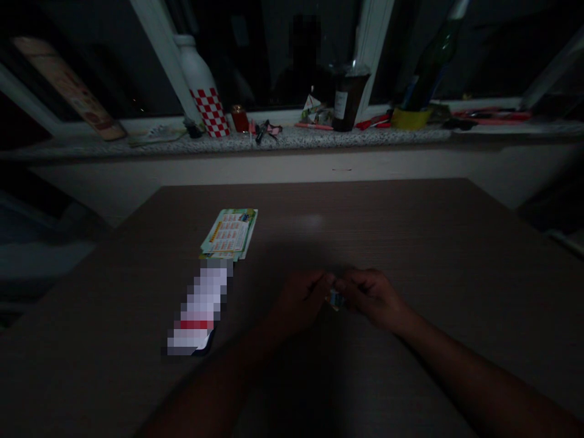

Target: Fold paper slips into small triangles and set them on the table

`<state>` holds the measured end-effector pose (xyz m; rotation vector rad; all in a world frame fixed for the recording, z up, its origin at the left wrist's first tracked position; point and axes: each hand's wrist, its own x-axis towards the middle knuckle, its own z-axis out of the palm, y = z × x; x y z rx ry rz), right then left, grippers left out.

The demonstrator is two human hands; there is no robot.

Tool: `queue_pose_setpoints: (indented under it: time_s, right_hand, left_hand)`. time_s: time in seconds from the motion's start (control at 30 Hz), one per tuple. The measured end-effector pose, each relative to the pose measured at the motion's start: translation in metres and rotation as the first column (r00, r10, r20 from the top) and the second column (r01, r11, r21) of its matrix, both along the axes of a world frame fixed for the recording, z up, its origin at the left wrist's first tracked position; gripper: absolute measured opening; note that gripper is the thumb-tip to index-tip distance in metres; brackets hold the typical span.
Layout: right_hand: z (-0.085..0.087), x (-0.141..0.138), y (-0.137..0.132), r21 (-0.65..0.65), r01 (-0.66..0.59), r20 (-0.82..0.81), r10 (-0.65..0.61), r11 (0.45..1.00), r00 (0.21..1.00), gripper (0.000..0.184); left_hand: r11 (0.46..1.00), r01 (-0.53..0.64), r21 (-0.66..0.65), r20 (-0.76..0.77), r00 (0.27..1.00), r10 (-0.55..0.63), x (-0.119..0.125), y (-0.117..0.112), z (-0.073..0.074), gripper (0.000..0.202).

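Observation:
My left hand [302, 299] and my right hand [370, 296] meet over the middle of a dim wooden table [410, 243]. Both have their fingers curled and pinched on a small colourful item [336, 299] held between them; it is too small and dark to name. To the left of my hands lies a stack of printed cards or leaflets [229, 233], and closer to me a phone with a blurred screen [198, 310]. Neither hand touches those.
A stone windowsill [228, 143] runs along the back with a white bottle with red checks [203, 85], a dark cup [347, 97], a green bottle [431, 61], a yellow tape roll [410, 117], pens and small clutter. The window behind is dark.

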<state>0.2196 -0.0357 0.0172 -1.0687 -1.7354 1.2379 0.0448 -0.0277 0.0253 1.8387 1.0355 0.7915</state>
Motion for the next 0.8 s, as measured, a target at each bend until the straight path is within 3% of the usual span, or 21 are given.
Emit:
queue_pose_setpoints:
  time_s: [0.17, 0.4, 0.63, 0.8]
  right_hand:
    - [0.0027, -0.0022, -0.0011, -0.051, 0.015, -0.038, -0.017, 0.999, 0.999, 0.046]
    - [-0.0031, -0.001, -0.0005, -0.109, 0.032, -0.092, -0.043, 0.993, 0.995, 0.044]
    - [-0.0037, -0.0017, 0.0011, -0.132, 0.003, -0.151, -0.023, 0.991, 0.988, 0.044]
    - [-0.0029, -0.0026, 0.0018, -0.145, -0.029, -0.154, 0.007, 0.989, 0.988, 0.044]
  left_hand:
    - [0.999, -0.036, 0.006, -0.005, 0.999, 0.036, 0.0014, -0.0003, -0.0012, 0.041]
    - [0.994, 0.014, -0.113, 0.074, 0.997, -0.006, 0.0027, -0.0011, 0.004, 0.044]
    - [0.982, 0.001, -0.187, 0.152, 0.988, 0.028, 0.0042, -0.0025, 0.0035, 0.046]
    - [0.993, -0.073, -0.088, 0.127, 0.988, 0.084, 0.0043, -0.0025, 0.0008, 0.043]
